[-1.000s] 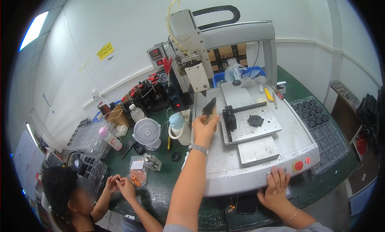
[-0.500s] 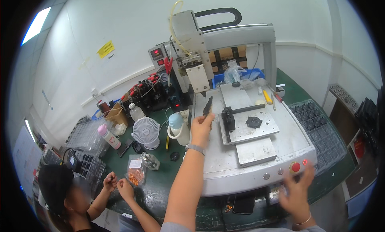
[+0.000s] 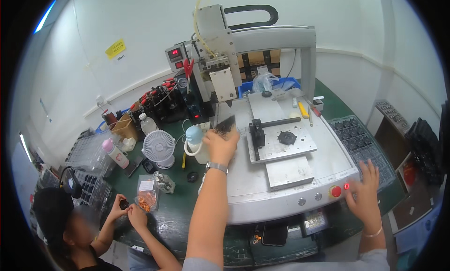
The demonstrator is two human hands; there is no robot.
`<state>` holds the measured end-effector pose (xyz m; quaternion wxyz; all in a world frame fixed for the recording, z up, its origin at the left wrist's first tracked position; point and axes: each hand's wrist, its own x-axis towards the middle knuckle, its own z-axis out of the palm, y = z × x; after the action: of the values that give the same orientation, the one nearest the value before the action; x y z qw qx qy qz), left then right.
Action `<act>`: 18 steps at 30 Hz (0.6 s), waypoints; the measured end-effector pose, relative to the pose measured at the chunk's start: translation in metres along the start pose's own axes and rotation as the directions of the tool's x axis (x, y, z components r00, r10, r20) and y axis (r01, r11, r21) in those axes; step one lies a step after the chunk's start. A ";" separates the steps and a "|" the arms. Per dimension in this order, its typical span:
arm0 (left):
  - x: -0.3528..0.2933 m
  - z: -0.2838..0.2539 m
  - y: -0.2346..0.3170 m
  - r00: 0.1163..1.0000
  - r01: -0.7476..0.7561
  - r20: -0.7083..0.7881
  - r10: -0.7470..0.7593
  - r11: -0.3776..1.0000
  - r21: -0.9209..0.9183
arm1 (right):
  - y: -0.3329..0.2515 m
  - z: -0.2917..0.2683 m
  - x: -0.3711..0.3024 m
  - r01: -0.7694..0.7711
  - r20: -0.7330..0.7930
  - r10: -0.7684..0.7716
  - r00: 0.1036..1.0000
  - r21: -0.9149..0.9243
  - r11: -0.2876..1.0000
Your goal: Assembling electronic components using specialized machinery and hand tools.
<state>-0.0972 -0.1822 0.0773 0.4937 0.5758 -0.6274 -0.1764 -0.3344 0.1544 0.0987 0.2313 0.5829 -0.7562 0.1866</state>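
My left hand point(image 3: 221, 147) is closed around a dark flat piece point(image 3: 226, 124) with a ragged, bristle-like look; I cannot make out its exact kind. It is over the left part of the white machine bed point(image 3: 229, 196), below the dispensing head point(image 3: 223, 85). On the metal fixture plate point(image 3: 304, 149), to the right of that hand, lies a round black part point(image 3: 287, 138) beside a black clamp bracket point(image 3: 257, 133). My right hand point(image 3: 365, 196) has its fingers spread at the machine's front right corner. Its thumb side is next to a lit red button point(image 3: 347, 186) and a larger red knob point(image 3: 335, 191).
A plastic tray of black parts point(image 3: 356, 135) lies to the right. A white fan point(image 3: 159, 147), a glass bottle point(image 3: 164, 182) and a bag of orange bits point(image 3: 147, 196) stand or lie left. A co-worker point(image 3: 61, 224) handles a small dark piece there.
My right hand has moved up and right beside the buttons, fingers still spread. The dark piece in my left hand has turned, showing a broader side. The whole view has shifted slightly.
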 end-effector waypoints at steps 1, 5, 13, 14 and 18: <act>-0.001 -0.003 0.000 0.996 -0.039 0.081 0.029 0.991 0.127 | -0.008 -0.005 0.020 0.074 -0.060 -0.069 0.996 0.078 0.994; -0.010 -0.011 0.008 0.985 -0.112 0.165 0.047 0.906 0.408 | -0.044 0.016 0.109 0.358 -0.016 -0.389 0.921 0.423 0.832; -0.021 -0.005 0.008 0.926 -0.377 0.207 0.315 0.799 0.468 | -0.073 0.147 0.227 0.280 0.212 -0.342 0.916 0.275 0.920; -0.017 -0.005 0.009 0.926 -0.376 0.202 0.318 0.796 0.474 | -0.073 0.160 0.225 0.320 0.056 -0.340 0.939 0.223 0.921; -0.023 -0.010 0.016 0.885 -0.465 0.232 0.404 0.802 0.376 | -0.064 0.165 0.227 0.366 -0.062 -0.374 0.925 0.398 0.841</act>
<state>-0.1014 -0.1543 0.0848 0.3398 0.4950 -0.7986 0.0411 -0.3429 -0.1331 0.0919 0.1309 0.7544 -0.5769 0.2846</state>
